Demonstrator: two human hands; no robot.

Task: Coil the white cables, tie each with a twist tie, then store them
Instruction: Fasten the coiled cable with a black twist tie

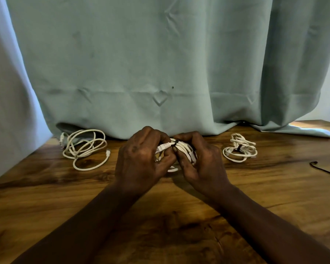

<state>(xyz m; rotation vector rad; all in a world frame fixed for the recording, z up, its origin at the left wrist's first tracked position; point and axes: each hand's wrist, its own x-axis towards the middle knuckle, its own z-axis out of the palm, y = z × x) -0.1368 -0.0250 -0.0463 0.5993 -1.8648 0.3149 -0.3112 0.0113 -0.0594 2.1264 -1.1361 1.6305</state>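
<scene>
As left hand [139,161] holds cable [183,148], tie [176,143] wraps it.

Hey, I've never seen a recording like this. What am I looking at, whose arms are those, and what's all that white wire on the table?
There is no machine here. The single picture comes from a camera worn on a person's head, looking forward and down, so the two arms are that person's own.

The left hand and right hand together grip a coiled white cable over a brown wooden table. A thin black twist tie crosses the coil between the fingers.

On the table to the left lies a loose, untied white cable. To the right lies a small white cable bundle, already bound with a dark tie. At the far right a spare black tie lies on the wood. A pale green cloth hangs behind.
</scene>
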